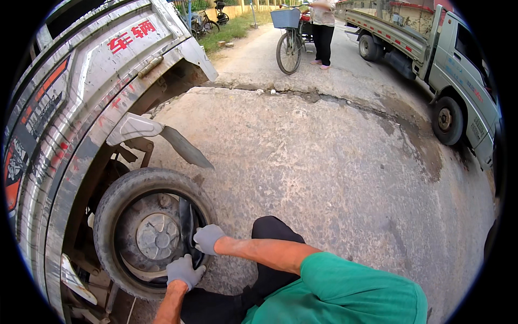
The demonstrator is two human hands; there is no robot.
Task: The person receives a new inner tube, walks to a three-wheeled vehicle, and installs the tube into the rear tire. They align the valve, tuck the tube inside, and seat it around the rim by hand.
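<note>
A worn tyre [116, 200] stands around a dusty wheel hub [156, 236] under the side of a silver-grey vehicle. The tyre's near bead hangs away from the hub, and a black rubber inner tube [186, 221] shows as a flattened fold in the gap on the right. My left hand [184, 271], in a grey glove, is closed on the tube at the lower right of the wheel. Just above it, my right hand [208, 239], gloved alike, is closed on the tube near the tyre's right edge. The fingertips of both are partly hidden.
The vehicle's scraped body panel [91, 70] overhangs the wheel, with a bent mudguard [186, 148] jutting out above the tyre. Cracked concrete [302, 178] lies to the right. Farther off are a bicycle [290, 48] with a blue basket, a standing person [323, 32] and a parked truck [458, 75].
</note>
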